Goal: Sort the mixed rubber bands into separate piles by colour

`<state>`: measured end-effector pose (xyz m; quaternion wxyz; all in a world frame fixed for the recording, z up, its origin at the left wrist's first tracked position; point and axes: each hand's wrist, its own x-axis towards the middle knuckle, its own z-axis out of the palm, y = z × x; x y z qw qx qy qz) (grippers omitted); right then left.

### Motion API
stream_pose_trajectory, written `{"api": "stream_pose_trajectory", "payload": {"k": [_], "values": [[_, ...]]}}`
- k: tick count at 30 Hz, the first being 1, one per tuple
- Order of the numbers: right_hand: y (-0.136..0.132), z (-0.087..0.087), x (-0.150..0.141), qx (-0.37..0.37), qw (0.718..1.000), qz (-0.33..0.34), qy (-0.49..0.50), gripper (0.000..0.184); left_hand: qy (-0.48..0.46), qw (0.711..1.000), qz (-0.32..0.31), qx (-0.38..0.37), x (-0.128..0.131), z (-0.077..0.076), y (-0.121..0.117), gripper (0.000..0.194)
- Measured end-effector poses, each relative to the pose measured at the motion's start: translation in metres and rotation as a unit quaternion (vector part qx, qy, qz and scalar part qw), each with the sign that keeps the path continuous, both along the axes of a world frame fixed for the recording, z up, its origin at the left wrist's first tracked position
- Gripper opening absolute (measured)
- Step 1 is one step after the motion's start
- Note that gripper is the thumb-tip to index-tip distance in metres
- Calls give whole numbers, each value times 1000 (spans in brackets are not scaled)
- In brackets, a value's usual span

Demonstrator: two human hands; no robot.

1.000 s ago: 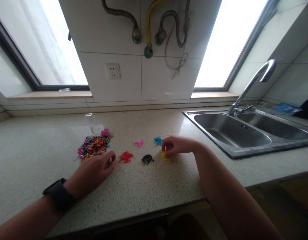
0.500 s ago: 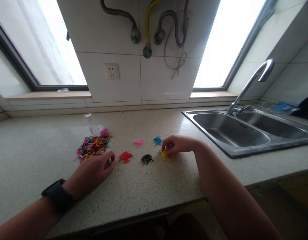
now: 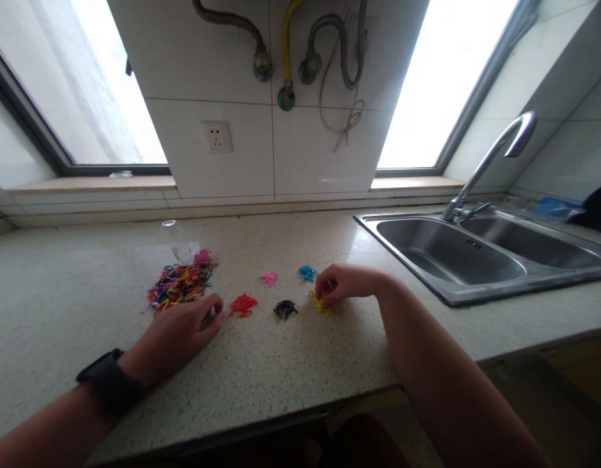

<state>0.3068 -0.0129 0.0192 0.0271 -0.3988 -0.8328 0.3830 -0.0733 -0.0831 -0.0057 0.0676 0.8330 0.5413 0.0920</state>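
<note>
My right hand [image 3: 340, 283] is over a small heap of yellow rubber bands [image 3: 324, 305], its thumb and fingertips drawn together among them. The exact number pinched is hidden. My left hand [image 3: 186, 335], a dark watch on its wrist, rests on the counter with loosely curled fingers, a gap at the thumb and no object visible in it. It lies just in front of a large mixed-colour pile of rubber bands [image 3: 181, 286]. Red bands [image 3: 243, 305] lie just right of its fingertips. Between the hands are black bands [image 3: 285, 309], pink bands [image 3: 269, 278] and blue bands [image 3: 307, 273].
A clear plastic cup [image 3: 176, 242] lies behind the mixed pile, beside a bright pink item [image 3: 201, 256]. The speckled counter [image 3: 261, 364] runs up to a tiled wall. A double steel sink [image 3: 456, 296] with a curved faucet [image 3: 495, 146] is at the right.
The right hand's fingers have dipped very slightly into the yellow bands. The left hand keeps its pose; the whole view has shifted a little.
</note>
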Motion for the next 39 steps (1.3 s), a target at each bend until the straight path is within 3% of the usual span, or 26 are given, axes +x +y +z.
{"api": "stream_pose_trajectory", "payload": {"k": [27, 32, 39], "values": [[3, -4, 4, 41, 997, -56, -26, 28, -1, 1000, 0, -1, -1, -1, 1, 23], [3, -4, 4, -7, 999, -33, -8, 36, 0, 1000, -5, 1, -1, -1, 1, 23], [-5, 10, 10, -13, 998, -46, -34, 47, -2, 1000, -4, 4, -2, -2, 1, 24]]}}
